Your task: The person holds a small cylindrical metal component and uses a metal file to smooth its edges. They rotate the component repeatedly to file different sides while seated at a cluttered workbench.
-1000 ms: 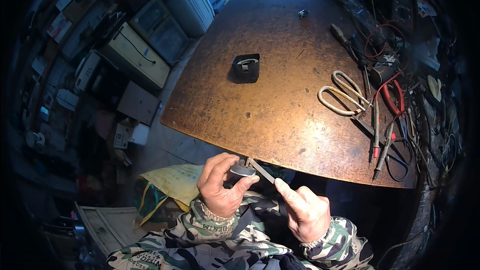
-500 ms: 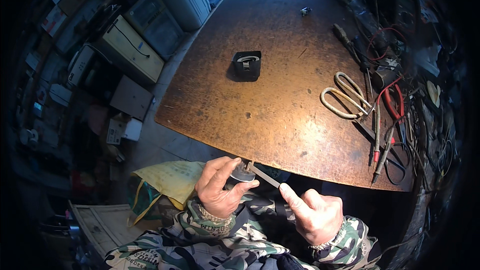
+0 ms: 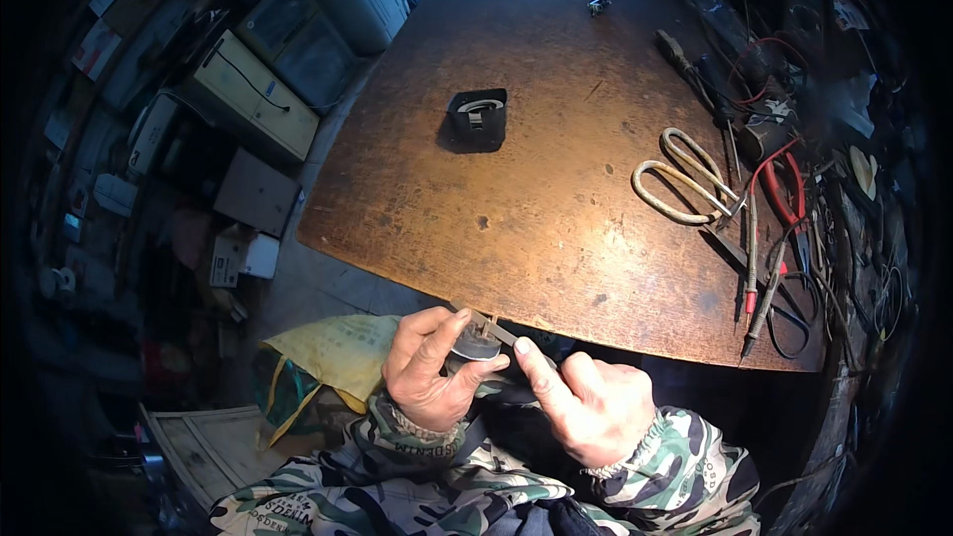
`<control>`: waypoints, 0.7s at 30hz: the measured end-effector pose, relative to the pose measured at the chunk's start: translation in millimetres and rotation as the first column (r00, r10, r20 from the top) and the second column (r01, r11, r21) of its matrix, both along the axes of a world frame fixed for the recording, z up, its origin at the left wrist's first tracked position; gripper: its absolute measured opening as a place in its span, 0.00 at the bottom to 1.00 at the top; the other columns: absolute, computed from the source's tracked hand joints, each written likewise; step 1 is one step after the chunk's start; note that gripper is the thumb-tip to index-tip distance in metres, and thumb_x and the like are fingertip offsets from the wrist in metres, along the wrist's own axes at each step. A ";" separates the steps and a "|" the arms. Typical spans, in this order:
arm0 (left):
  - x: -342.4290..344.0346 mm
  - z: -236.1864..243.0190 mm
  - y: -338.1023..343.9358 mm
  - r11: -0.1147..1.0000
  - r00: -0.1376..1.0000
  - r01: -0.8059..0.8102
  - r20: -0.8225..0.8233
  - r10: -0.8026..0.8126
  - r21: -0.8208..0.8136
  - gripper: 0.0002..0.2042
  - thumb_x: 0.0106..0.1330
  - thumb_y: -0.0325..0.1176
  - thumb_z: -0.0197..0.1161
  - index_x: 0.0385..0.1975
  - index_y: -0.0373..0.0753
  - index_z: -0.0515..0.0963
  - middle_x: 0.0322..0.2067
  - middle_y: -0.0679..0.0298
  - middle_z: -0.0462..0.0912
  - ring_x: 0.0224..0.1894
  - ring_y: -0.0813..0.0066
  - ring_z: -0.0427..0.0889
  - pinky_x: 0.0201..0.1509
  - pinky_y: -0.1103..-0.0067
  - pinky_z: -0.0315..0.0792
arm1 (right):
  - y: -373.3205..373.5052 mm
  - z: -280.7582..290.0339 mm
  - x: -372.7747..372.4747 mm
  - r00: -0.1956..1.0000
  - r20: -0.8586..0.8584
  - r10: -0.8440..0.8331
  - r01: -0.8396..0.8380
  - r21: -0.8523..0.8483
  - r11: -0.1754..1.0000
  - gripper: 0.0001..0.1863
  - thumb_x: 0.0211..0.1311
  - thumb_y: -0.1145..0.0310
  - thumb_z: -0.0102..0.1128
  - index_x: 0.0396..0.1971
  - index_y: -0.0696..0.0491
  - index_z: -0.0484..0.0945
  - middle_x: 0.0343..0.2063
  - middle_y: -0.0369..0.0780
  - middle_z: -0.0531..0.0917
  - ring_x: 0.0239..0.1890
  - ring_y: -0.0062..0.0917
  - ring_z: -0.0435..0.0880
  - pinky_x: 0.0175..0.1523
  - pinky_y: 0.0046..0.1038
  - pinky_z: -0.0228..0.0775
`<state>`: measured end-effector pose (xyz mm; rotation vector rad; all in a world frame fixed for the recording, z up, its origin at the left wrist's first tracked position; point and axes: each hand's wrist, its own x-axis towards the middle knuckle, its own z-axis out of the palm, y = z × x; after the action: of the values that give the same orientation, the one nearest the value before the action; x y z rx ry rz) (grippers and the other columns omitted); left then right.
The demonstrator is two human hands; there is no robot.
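Note:
My left hand is closed round a round dark part with a pale rim and short copper-coloured prongs sticking up, held near the front edge of the table. In my right hand is a thin flat strip of metal that looks like a flat file. My right forefinger lies stretched along it, and the other fingers are curled in. The strip lies across the top of the round part, against the prongs, its far end reaching my left fingertips. Its handle end is hidden in my right hand.
On the wooden table stands a small black open case. Scissors with cream handles, red-handled pliers and test probes lie along the right side. A small metal piece sits far back. A yellow bag is at lower left.
My right hand has moved left and slightly up, sliding the flat file further across the round part towards my left fingers. My left hand keeps its hold. The view has shifted slightly.

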<state>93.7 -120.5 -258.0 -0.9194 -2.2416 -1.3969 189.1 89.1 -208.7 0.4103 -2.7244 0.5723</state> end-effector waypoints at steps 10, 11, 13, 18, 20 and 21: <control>-3.1 -3.3 0.4 1.000 0.999 0.023 -0.040 -0.023 0.006 0.35 0.50 0.32 0.90 0.60 0.34 0.85 0.49 0.55 0.84 0.44 0.70 0.86 0.46 0.77 0.82 | -5.1 -0.1 11.7 0.998 -0.031 -0.061 0.062 0.033 0.998 0.32 0.54 0.69 0.70 0.64 0.56 0.85 0.23 0.32 0.67 0.17 0.17 0.74 0.21 0.25 0.69; -1.6 -5.5 1.0 1.000 0.999 0.024 -0.040 -0.023 0.006 0.35 0.50 0.32 0.90 0.61 0.34 0.85 0.49 0.55 0.84 0.44 0.69 0.86 0.46 0.76 0.82 | -1.1 1.8 20.1 0.997 -0.030 -0.066 0.068 0.045 0.997 0.32 0.55 0.70 0.70 0.64 0.56 0.85 0.23 0.32 0.67 0.17 0.17 0.75 0.21 0.25 0.69; -2.2 -6.6 0.2 1.000 0.999 0.017 -0.044 -0.017 0.018 0.35 0.50 0.32 0.90 0.60 0.34 0.85 0.49 0.55 0.84 0.44 0.70 0.86 0.46 0.76 0.82 | 4.9 8.1 23.5 0.999 0.034 -0.035 0.033 0.066 0.997 0.33 0.55 0.70 0.69 0.65 0.58 0.84 0.23 0.32 0.68 0.18 0.18 0.75 0.21 0.25 0.69; -3.6 -4.0 0.4 1.000 0.999 0.023 -0.036 -0.022 0.012 0.33 0.49 0.31 0.90 0.58 0.33 0.86 0.49 0.55 0.84 0.44 0.70 0.86 0.46 0.77 0.82 | 7.5 4.5 4.7 0.999 -0.039 0.006 -0.005 0.034 0.999 0.34 0.54 0.70 0.70 0.65 0.58 0.84 0.23 0.32 0.67 0.18 0.18 0.75 0.21 0.24 0.70; -3.0 -5.4 -0.4 0.998 0.998 0.052 -0.023 -0.052 0.017 0.34 0.48 0.30 0.90 0.58 0.32 0.86 0.50 0.54 0.84 0.45 0.70 0.86 0.47 0.77 0.83 | 18.2 4.5 22.6 1.000 0.007 0.007 -0.008 0.045 0.999 0.34 0.55 0.70 0.70 0.66 0.56 0.84 0.22 0.32 0.67 0.19 0.18 0.75 0.21 0.24 0.70; -3.3 -4.1 0.0 0.999 0.999 0.039 -0.022 -0.038 0.022 0.34 0.48 0.30 0.90 0.59 0.32 0.86 0.50 0.54 0.84 0.45 0.69 0.86 0.47 0.77 0.83 | 17.7 3.6 26.4 1.000 0.027 -0.016 0.014 0.074 0.997 0.33 0.55 0.70 0.70 0.66 0.55 0.84 0.22 0.32 0.66 0.19 0.19 0.75 0.21 0.25 0.70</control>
<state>90.3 -120.4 -262.1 -0.9704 -2.1993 -1.4193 215.5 106.8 -205.1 0.4020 -2.7793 0.4772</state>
